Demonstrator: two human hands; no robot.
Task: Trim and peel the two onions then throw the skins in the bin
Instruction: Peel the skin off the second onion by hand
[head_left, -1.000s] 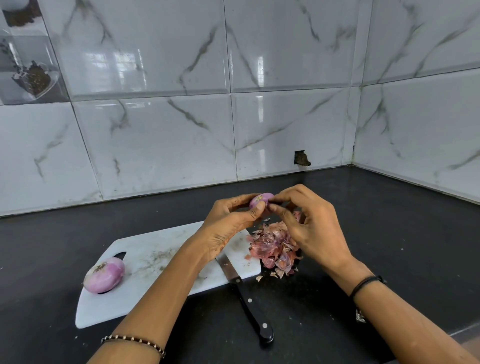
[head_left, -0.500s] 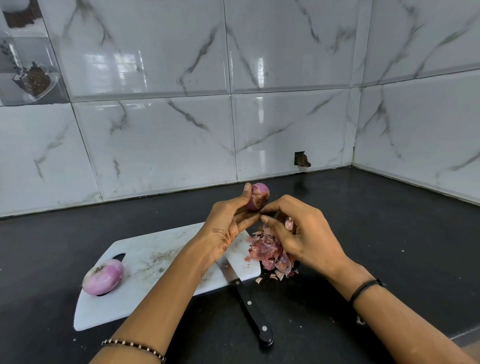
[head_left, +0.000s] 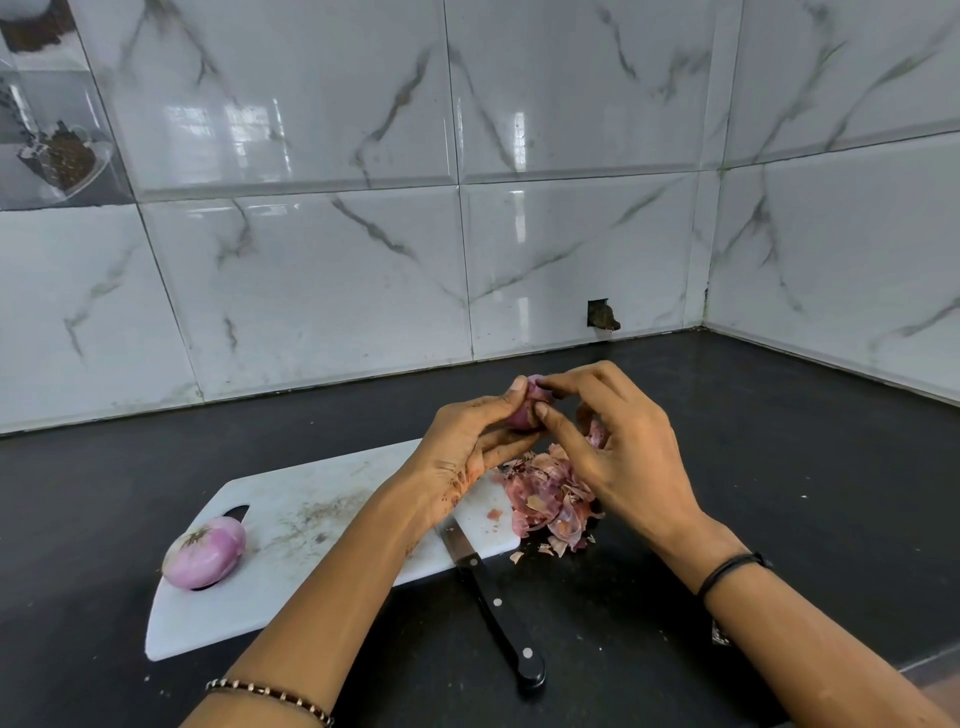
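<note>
Above the far right corner of the cutting board (head_left: 322, 525), both hands work on the second onion (head_left: 523, 415), which is lifted clear of the board. The task looks a little past halfway. The first onion (head_left: 203, 552) lies peeled and trimmed at the board's near left end, by the handle slot. A heap of skins (head_left: 550, 499) sits on the tabletop (head_left: 805, 467) just off the board's right edge.

The held onion shows purple flesh, with what seems a scrap of skin left at its top. Left to do: finish this peel and take the skins to the bin, which is not in view.

The left hand (head_left: 462, 447) grips the onion, thumb and fingers curled round it. The right hand (head_left: 623, 452) pinches at the onion's top with thumb and forefinger, its other fingers loosely spread. A knife (head_left: 493, 608) lies untouched, its blade on the board's near right edge and its handle on the tabletop.
</note>
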